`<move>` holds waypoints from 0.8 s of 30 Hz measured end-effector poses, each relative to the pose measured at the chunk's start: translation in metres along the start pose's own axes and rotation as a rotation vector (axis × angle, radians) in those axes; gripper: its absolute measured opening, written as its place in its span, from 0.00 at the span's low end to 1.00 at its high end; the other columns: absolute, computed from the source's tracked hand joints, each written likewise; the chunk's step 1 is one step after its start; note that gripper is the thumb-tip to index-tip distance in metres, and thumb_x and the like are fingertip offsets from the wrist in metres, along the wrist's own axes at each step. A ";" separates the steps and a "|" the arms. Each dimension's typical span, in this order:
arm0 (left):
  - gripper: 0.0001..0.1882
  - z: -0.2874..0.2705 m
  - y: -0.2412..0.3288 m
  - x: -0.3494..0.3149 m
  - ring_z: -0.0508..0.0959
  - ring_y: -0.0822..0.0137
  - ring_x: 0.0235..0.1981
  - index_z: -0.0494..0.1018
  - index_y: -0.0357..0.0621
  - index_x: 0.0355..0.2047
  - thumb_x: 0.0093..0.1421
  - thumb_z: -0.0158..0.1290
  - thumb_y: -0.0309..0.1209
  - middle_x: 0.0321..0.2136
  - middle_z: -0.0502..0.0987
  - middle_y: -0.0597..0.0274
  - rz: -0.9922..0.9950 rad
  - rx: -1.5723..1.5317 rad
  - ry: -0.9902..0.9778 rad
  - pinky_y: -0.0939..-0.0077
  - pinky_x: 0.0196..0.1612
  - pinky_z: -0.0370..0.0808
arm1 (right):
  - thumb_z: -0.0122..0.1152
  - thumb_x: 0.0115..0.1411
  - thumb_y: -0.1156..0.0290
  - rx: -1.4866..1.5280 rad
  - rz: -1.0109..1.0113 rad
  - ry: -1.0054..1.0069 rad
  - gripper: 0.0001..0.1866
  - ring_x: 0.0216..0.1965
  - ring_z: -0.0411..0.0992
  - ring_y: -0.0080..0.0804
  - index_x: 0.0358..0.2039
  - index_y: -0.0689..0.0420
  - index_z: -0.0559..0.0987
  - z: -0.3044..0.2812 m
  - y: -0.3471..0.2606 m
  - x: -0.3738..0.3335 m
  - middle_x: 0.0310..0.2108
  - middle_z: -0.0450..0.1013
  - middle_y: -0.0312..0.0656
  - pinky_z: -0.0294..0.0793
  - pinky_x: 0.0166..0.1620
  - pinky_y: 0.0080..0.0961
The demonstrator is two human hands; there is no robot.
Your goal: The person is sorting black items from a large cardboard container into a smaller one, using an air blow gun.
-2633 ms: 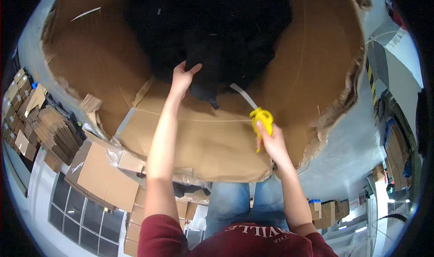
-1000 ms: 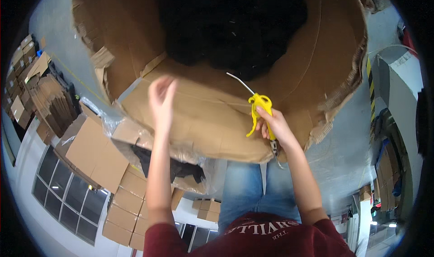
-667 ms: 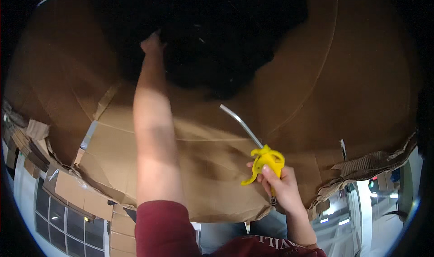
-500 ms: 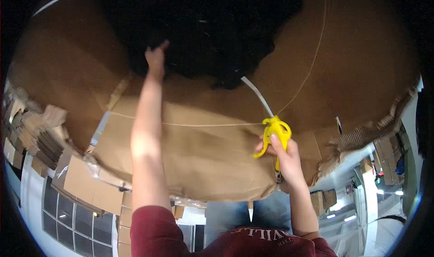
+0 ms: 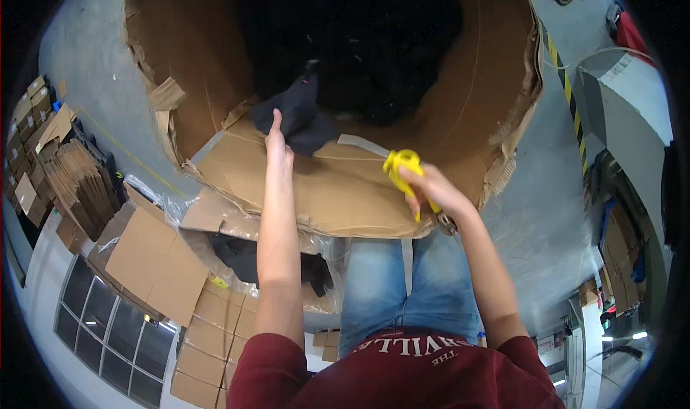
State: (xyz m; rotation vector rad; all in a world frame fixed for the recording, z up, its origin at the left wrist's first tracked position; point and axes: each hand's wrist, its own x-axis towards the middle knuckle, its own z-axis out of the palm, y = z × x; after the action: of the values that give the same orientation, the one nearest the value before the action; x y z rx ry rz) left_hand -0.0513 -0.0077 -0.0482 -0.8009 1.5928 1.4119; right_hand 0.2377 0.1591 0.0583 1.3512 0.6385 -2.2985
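Note:
My left hand [image 5: 279, 146] grips a dark grey piece of cloth [image 5: 298, 118], thumb raised along its edge. It hangs just inside the near wall of a big cardboard bin [image 5: 323, 204]. A dark heap of cloth [image 5: 352, 49] fills the bin beyond it. In my right hand [image 5: 436, 187] is a yellow air blow gun [image 5: 402, 163], fingers round its handle and lever. Its pale, thin nozzle [image 5: 363, 144] points left toward the cloth, and a metal fitting [image 5: 445, 226] shows at its lower end.
A plastic-lined carton [image 5: 241, 226] with dark cloth stands below the bin's near left edge. Stacked cartons [image 5: 205, 337] and flattened cardboard [image 5: 79, 182] lie to the left. On the right are a yellow-black floor stripe [image 5: 568, 96] and a pale grey structure [image 5: 629, 100].
My left hand has drawn back from the dark heap, bringing up a piece of cloth. The blow gun has tilted, its nozzle swinging left. My view has pulled back, showing more floor.

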 end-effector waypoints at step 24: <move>0.20 -0.161 0.137 -0.352 0.75 0.65 0.41 0.70 0.34 0.45 0.54 0.57 0.30 0.40 0.76 0.55 0.619 1.278 0.617 0.73 0.47 0.68 | 0.50 0.60 0.50 -0.030 -0.028 -0.155 0.21 0.11 0.61 0.18 0.32 0.58 0.71 -0.005 -0.008 -0.006 0.18 0.68 0.37 0.62 0.16 0.13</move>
State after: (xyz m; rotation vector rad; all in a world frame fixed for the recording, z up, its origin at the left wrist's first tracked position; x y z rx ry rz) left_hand -0.0442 -0.1674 0.3295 0.0992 2.8320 0.1849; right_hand 0.2394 0.1688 0.0628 1.1433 0.6428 -2.3774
